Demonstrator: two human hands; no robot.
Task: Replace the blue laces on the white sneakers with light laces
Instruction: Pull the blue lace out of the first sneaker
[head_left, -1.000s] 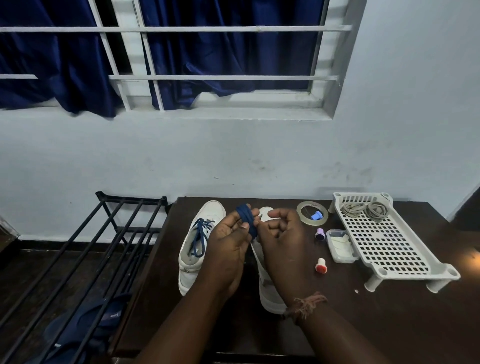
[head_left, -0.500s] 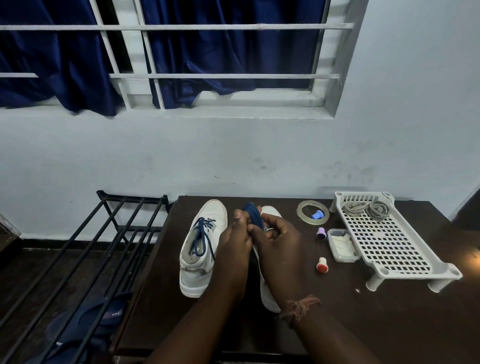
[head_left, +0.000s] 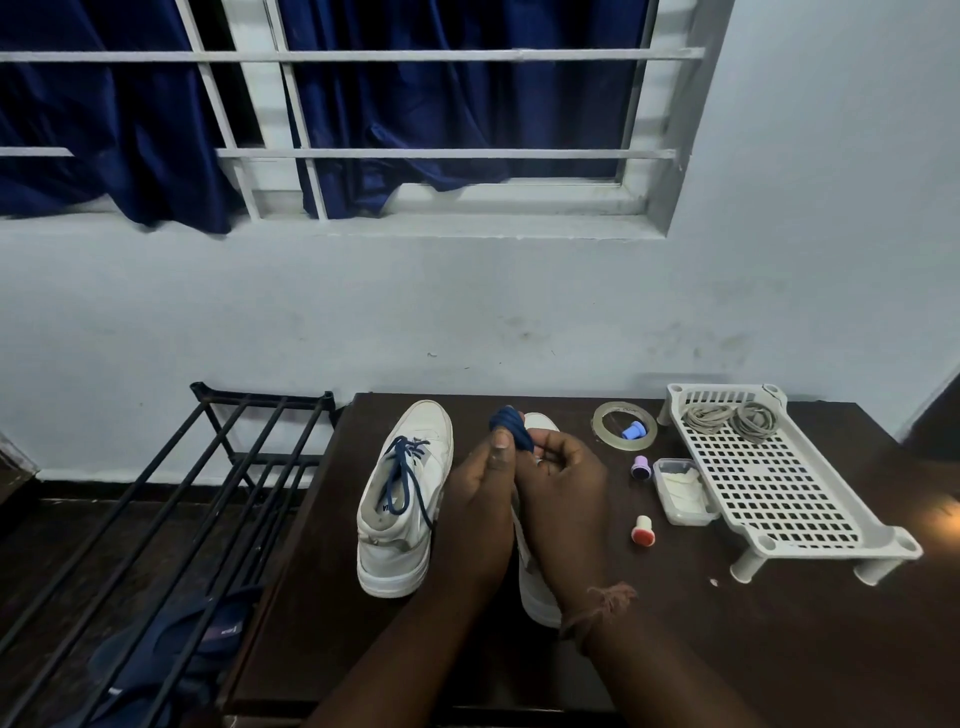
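Observation:
Two white sneakers stand on a dark table (head_left: 727, 649). The left sneaker (head_left: 402, 499) still carries a blue lace (head_left: 402, 470) through its eyelets. The right sneaker (head_left: 537, 587) is mostly hidden behind my hands. My left hand (head_left: 480, 499) and my right hand (head_left: 563, 480) are pressed together above it, both gripping a bundled blue lace (head_left: 511, 428) that sticks up between the fingers. Light laces (head_left: 730, 418) lie coiled at the far end of a white perforated tray (head_left: 779, 499) on the right.
A tape roll (head_left: 605, 415) with a blue cap (head_left: 634, 430) inside it, a purple cap (head_left: 640, 466), a red-and-white cap (head_left: 642, 530) and a small clear box (head_left: 680, 491) lie between sneakers and tray. A black metal rack (head_left: 171, 499) stands left of the table. The wall is close behind.
My hands have closed together and shifted slightly right over the right sneaker, and the blue lace bundle now stands up between them.

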